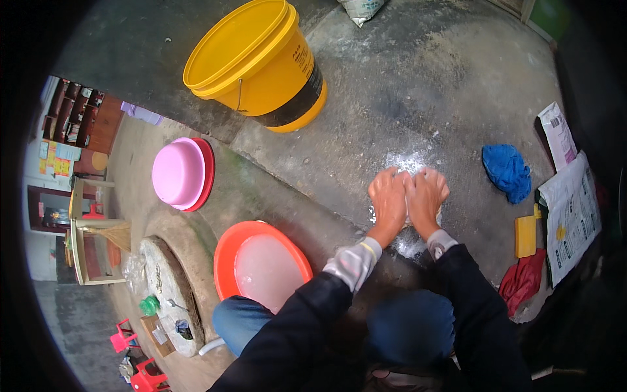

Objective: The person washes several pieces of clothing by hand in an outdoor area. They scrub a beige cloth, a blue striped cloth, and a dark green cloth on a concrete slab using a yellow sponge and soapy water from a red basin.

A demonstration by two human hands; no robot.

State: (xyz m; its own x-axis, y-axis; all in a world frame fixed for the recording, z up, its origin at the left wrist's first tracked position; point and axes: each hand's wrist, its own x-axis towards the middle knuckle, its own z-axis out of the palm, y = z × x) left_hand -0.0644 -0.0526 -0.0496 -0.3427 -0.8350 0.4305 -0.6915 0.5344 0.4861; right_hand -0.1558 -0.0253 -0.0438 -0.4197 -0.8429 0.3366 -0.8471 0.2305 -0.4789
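My left hand (388, 201) and my right hand (426, 198) press down side by side, thumbs together and fingers curled, on a wet, shiny patch of the concrete floor (410, 247). A little of something pale and wet shows at their edges and between the wrists. The hands hide most of it, so I cannot tell what it is or whether they grip it. To the left of my forearms stands an orange-red plastic basin (226, 245) of cloudy, whitish water (267, 272). My knee partly covers its near edge.
A yellow bucket (289, 63) with a wire handle stands ahead left. Pink (177, 171) and red (209, 171) basins lie farther left. On the right are a blue cloth (507, 171), a yellow block (525, 236), a red cloth (524, 281) and a printed white bag (570, 215).
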